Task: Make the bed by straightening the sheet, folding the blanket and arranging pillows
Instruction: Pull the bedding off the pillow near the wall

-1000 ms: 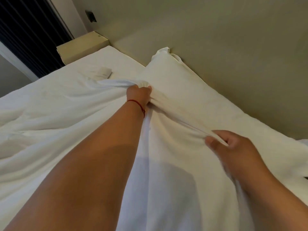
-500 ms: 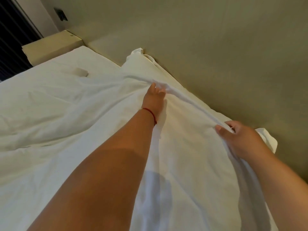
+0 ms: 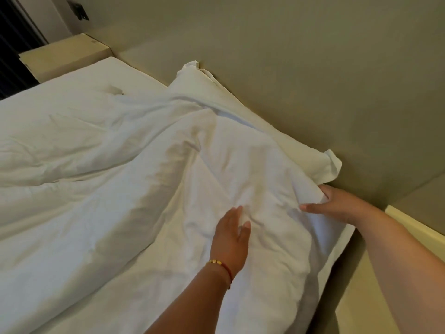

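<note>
while the right hand [image 3: 337, 206] gripped the blanket's [image 3: 240, 165] edge by the pillow [image 3: 296, 143] at the wall, keeping it taut, the left hand [image 3: 232, 239] lay flat, fingers straight, on the blanket spread over the bed [image 3: 79, 75], pressing creases smooth.

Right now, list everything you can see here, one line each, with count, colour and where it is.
blanket: one, white, rumpled across the bed
pillow: one, white, along the wall, partly under the blanket
nightstand: one, cream, far corner beside the bed
wall: beige, behind the pillow
wall switch: one, dark, top left
curtain: dark, left edge
bracelet: one, red cord with gold beads, left wrist
left hand: flat on the blanket
right hand: grips the blanket edge near the pillow's corner
</note>
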